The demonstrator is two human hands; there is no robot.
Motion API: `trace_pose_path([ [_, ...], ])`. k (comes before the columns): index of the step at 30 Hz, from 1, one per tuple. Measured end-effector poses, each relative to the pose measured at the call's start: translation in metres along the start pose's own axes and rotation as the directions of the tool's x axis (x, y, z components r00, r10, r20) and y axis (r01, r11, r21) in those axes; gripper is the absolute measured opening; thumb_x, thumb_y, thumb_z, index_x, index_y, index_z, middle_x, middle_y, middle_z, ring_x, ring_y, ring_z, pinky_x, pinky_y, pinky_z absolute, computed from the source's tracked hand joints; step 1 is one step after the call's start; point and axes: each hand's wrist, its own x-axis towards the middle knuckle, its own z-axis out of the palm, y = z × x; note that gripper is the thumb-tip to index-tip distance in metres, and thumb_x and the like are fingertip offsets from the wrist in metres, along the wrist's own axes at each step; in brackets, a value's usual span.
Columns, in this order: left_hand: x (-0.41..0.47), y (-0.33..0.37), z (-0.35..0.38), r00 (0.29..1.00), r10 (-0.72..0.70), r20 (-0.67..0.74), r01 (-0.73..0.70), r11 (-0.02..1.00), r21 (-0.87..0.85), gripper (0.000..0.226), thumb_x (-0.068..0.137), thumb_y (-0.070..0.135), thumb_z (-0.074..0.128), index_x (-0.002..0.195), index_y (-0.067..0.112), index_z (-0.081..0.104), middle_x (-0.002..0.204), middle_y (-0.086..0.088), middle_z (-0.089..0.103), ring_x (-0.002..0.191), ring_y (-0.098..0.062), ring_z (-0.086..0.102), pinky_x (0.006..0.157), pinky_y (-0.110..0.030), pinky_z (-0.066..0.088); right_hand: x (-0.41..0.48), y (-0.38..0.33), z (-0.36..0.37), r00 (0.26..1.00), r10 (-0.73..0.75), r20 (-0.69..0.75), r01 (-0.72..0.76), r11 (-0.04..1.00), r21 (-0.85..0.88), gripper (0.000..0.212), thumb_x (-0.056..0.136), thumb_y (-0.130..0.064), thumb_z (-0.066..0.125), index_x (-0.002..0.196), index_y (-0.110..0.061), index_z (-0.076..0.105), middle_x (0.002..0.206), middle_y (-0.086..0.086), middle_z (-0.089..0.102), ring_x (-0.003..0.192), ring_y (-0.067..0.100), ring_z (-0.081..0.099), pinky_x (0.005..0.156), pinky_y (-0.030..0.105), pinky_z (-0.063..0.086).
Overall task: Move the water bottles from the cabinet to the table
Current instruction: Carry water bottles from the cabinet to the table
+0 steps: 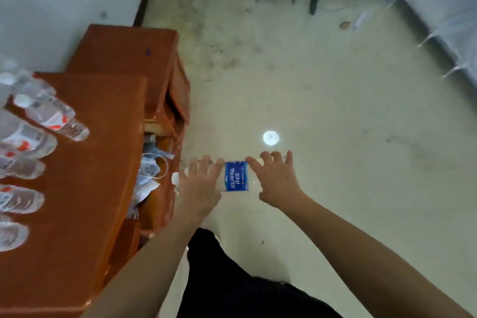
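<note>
I held a clear water bottle (236,176) with a blue Aquafina label sideways over the floor (335,111), white cap toward the cabinet (165,152). My left hand (198,188) gripped its neck end, my right hand (277,183) its base. Six clear bottles (51,116), red-and-white labelled, stood on the table (85,188).

The bottle (236,176) between the hands is clear plastic wrapped in a glossy blue printed label, with a white plastic cap. The bottles (53,116) on the bench (85,188) are the same clear, shiny plastic, with red-and-white film labels. The bench itself looks like orange-brown wood with a smooth, slightly satin finish, as does the cabinet (165,100) beside it. The floor (322,116) is pale, smooth and polished enough to mirror a ceiling light, though scuffed and stained.
</note>
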Motion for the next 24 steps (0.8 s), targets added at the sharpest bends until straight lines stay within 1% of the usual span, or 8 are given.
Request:
trace_pose_path([
  [2,0.013,0.058,-0.019,0.989,0.142,-0.032,-0.142,0.990,0.009,0.088,0.059,0.032,0.086,0.137,0.026,0.044,0.134,-0.010,0.055,0.118,-0.038,0.054,0.084,-0.053,0.053,-0.046,0.053,-0.004,0.992,0.114,-0.047,-0.113,0.993,0.021,0.100,0.077,-0.041,0.080,0.153,-0.035,0.015,0.152,0.009,0.036,0.138,0.034,0.037,0.116,0.063,0.018],
  [4,0.021,0.141,-0.045,0.936,0.341,-0.088,-0.340,0.940,0.027,0.094,0.048,0.024,0.090,0.135,0.022,0.055,0.131,-0.012,0.059,0.115,-0.041,0.057,0.082,-0.053,0.053,-0.110,0.119,-0.006,0.955,0.278,-0.102,-0.273,0.960,0.056,0.101,0.077,-0.041,0.081,0.153,-0.036,0.015,0.153,0.008,0.035,0.139,0.033,0.036,0.117,0.063,0.016],
  [7,0.025,0.272,-0.091,0.786,0.584,-0.205,-0.579,0.810,0.087,0.094,0.044,0.023,0.093,0.132,0.019,0.061,0.126,-0.014,0.063,0.110,-0.043,0.061,0.080,-0.053,0.054,-0.210,0.216,-0.015,0.846,0.507,-0.163,-0.492,0.861,0.129,0.100,0.079,-0.042,0.080,0.153,-0.037,0.014,0.155,0.007,0.033,0.143,0.033,0.033,0.119,0.063,0.013],
  [10,0.017,0.387,-0.130,0.599,0.739,-0.308,-0.738,0.659,0.143,0.089,0.048,0.027,0.094,0.132,0.018,0.064,0.126,-0.014,0.064,0.109,-0.042,0.061,0.081,-0.054,0.053,-0.305,0.285,-0.023,0.700,0.680,-0.220,-0.643,0.733,0.221,0.098,0.079,-0.038,0.079,0.152,-0.039,0.014,0.155,0.007,0.032,0.144,0.032,0.030,0.120,0.062,0.011],
  [14,0.002,0.511,-0.163,0.383,0.828,-0.409,-0.847,0.491,0.203,0.078,0.063,0.024,0.082,0.137,0.019,0.059,0.133,-0.012,0.058,0.116,-0.039,0.056,0.088,-0.052,0.048,-0.410,0.343,-0.020,0.475,0.819,-0.320,-0.765,0.565,0.309,0.097,0.076,-0.038,0.079,0.152,-0.039,0.019,0.152,0.006,0.035,0.142,0.030,0.031,0.120,0.059,0.011],
  [16,-0.005,0.561,-0.169,0.303,0.850,-0.432,-0.881,0.423,0.214,0.079,0.064,0.025,0.081,0.139,0.020,0.056,0.136,-0.012,0.056,0.120,-0.040,0.053,0.091,-0.053,0.046,-0.450,0.362,-0.016,0.381,0.857,-0.346,-0.808,0.490,0.326,0.096,0.073,-0.039,0.081,0.152,-0.038,0.027,0.149,0.007,0.040,0.139,0.030,0.036,0.119,0.056,0.015],
  [20,-0.022,0.684,-0.164,0.082,0.871,-0.485,-0.955,0.208,0.212,0.077,0.063,0.026,0.084,0.136,0.018,0.059,0.135,-0.014,0.057,0.118,-0.042,0.054,0.091,-0.053,0.045,-0.530,0.414,0.009,0.160,0.919,-0.359,-0.892,0.291,0.347,0.093,0.064,-0.036,0.086,0.147,-0.034,0.043,0.140,0.008,0.052,0.132,0.032,0.046,0.115,0.056,0.025],
  [24,-0.022,0.782,-0.158,-0.031,0.845,-0.534,-0.977,0.089,0.196,0.079,0.063,0.027,0.087,0.137,0.017,0.059,0.134,-0.014,0.056,0.119,-0.040,0.054,0.092,-0.052,0.044,-0.576,0.471,0.024,0.054,0.927,-0.370,-0.932,0.180,0.315,0.094,0.064,-0.042,0.088,0.147,-0.033,0.045,0.138,0.009,0.053,0.129,0.032,0.048,0.113,0.056,0.031],
])
